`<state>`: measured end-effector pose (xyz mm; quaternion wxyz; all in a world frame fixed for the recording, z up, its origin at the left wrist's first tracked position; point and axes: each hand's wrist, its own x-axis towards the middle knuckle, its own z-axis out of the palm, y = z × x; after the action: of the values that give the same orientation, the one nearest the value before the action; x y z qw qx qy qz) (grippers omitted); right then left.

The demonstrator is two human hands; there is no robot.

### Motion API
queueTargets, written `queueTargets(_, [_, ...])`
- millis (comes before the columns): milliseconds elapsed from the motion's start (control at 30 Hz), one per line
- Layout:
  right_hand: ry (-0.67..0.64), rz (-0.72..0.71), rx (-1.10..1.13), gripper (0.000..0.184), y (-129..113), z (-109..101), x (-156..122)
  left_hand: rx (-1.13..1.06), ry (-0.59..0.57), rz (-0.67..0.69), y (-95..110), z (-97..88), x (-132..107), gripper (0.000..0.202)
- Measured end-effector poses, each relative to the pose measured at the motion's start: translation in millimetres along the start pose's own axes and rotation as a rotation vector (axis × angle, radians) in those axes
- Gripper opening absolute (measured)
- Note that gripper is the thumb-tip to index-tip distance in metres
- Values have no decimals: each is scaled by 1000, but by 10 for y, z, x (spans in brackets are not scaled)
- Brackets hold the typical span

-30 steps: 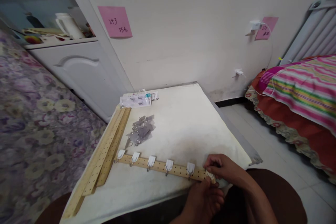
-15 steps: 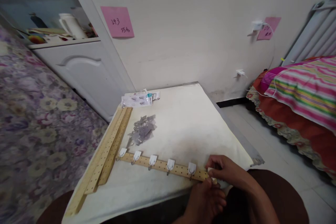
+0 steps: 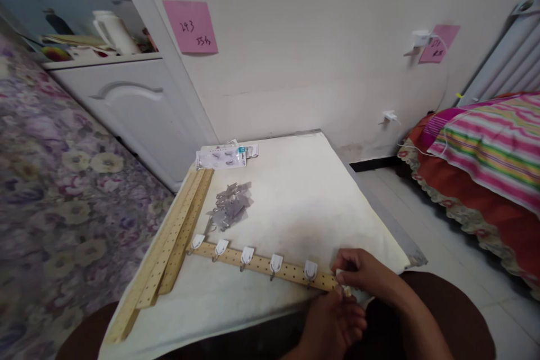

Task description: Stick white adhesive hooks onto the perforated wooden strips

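Observation:
A perforated wooden strip (image 3: pixel 261 263) lies across the near part of the white table (image 3: pixel 295 202), with several white adhesive hooks (image 3: pixel 275 263) stuck along it. Both hands meet at the strip's right end. My right hand (image 3: pixel 363 273) is curled, pinching a small white hook (image 3: pixel 340 277) against the strip. My left hand (image 3: pixel 335 323) comes up from below with fingers closed at the same end; what it grips is hidden.
Two more perforated wooden strips (image 3: pixel 172 247) lie along the table's left edge. A pile of clear-backed hooks (image 3: pixel 230 208) and a hook package (image 3: pixel 221 156) sit further back. A floral bed lies left, a striped bed (image 3: pixel 493 152) right, a white cabinet (image 3: pixel 126 107) behind.
The hands stay at the strip's right end, shifting only slightly. The view has drifted a little, so everything sits slightly right and lower.

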<state>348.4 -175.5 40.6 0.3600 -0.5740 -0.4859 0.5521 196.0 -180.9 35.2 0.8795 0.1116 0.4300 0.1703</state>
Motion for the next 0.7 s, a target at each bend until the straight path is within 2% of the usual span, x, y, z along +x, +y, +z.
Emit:
queueTargets(200, [-22,-13,25,13,38,-12,4,4,-17,-13,35,2,-19,41])
queueTargets(467, [-72,-32,45,23,-43,-40,-41,11,-38,-39,61,-17,-56,38])
queueTargets(700, [-10,-32,66,30,16,-14,-41,12,-70,-98,119,-41,-97,39])
